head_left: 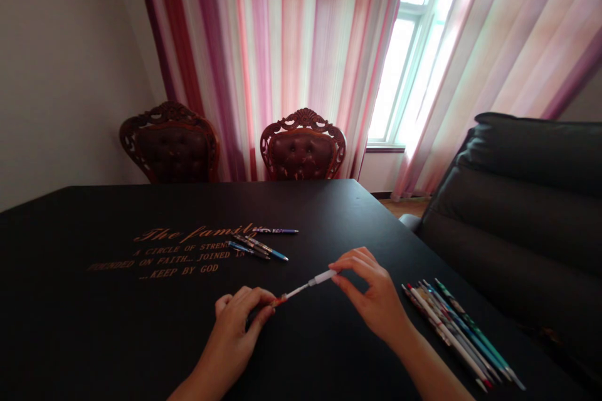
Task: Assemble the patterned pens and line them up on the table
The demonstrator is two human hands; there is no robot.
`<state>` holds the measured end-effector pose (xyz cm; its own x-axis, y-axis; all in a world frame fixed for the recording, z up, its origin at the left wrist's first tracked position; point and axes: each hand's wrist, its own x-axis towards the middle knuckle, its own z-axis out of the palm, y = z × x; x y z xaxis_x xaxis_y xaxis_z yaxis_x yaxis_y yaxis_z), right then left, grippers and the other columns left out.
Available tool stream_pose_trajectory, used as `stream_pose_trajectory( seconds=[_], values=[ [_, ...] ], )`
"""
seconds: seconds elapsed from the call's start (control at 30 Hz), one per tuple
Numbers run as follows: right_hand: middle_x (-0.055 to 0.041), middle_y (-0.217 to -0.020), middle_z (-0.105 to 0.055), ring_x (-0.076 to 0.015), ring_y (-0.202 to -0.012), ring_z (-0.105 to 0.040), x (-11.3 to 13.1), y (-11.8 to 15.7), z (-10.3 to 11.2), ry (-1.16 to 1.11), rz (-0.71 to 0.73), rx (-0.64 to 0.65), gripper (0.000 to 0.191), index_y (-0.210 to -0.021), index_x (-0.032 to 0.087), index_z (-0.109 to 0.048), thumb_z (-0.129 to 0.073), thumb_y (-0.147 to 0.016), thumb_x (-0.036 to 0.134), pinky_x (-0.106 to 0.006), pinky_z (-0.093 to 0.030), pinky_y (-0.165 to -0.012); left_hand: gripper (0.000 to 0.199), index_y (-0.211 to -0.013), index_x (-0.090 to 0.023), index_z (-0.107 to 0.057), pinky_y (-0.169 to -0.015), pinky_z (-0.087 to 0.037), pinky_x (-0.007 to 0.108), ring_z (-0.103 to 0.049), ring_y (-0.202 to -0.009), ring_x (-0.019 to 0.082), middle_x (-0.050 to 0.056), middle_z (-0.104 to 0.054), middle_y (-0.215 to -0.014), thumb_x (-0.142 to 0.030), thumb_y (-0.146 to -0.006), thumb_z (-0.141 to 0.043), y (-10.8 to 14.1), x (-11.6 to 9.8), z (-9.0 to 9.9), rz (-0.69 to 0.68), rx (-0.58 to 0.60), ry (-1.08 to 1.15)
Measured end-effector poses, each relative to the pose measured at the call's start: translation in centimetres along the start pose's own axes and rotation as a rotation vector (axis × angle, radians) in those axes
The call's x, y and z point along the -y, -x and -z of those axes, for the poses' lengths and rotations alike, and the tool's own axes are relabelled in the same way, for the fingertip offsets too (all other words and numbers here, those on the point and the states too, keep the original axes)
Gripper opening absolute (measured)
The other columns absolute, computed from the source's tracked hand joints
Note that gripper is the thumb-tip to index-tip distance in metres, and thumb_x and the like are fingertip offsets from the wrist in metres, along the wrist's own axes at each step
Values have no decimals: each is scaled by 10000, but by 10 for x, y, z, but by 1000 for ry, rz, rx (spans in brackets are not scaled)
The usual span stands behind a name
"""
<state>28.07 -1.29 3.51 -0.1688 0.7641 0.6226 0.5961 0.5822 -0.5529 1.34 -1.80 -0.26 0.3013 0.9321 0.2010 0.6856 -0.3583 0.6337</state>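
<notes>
- Left hand (232, 332): fingers (258, 304) closed in a tight pinch on the red end of a slim pen (305, 286).
- Right hand (376, 301): fingers (350, 265) nearly closed, pinching the opposite, translucent white end of the same pen; the hand is otherwise open and arched.
- Pen: held level above the counter (117, 338) between both hands, with a narrow, smooth barrel. Whether it is whole or partly taken apart cannot be told.
- Right-side pens (458, 332): a fanned row of long, thin pens with printed patterns, lying just beyond the right hand, not touching it.
- Far pens (258, 244): a small loose cluster of blue and metallic pens, well apart from both hands.
- Status: one pen is in hand; both groups lie on the counter, and neither is being handled.
- Counter: matte black, with gold lettering (179, 250) beside the far pens.
- Beyond: a dark padded sofa (522, 200) to the right; two carved wooden chairs (303, 147) with tufted backs; striped curtains (291, 44) across a bright window (399, 62).
</notes>
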Motion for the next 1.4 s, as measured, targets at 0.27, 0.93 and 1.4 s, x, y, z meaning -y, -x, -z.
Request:
stream_pose_trajectory(
  seconds=[0.27,0.93,1.4],
  values=[
    [-27,-869,-656,-222,-885,-555,3,1,1,-13,2,8,115,-911,245,-673,-645,-851,151,-373,-441,-814,108,-952,-327,-635,-888,-281,406,-620,-912,206,-42,-698,-930,-302,-913,-537,1,0,0,-8,14,3],
    [-3,-878,-672,-203,-881,-568,14,10,-21,-35,32,138,124,-916,253,-668,-657,-847,151,-378,-397,-859,124,-968,-347,-626,-858,-273,380,-614,-913,193,-53,-698,-943,-268,-916,-545,3,-2,-4,-60,36,18],
    [-1,-841,-681,-200,-849,-568,14,10,-27,-12,-81,197,31,-856,236,-655,-643,-878,218,-375,-384,-850,133,-944,-308,-650,-852,-295,382,-609,-881,205,-12,-708,-912,-303,-931,-517,4,-7,-2,-75,41,37]
  ],
)
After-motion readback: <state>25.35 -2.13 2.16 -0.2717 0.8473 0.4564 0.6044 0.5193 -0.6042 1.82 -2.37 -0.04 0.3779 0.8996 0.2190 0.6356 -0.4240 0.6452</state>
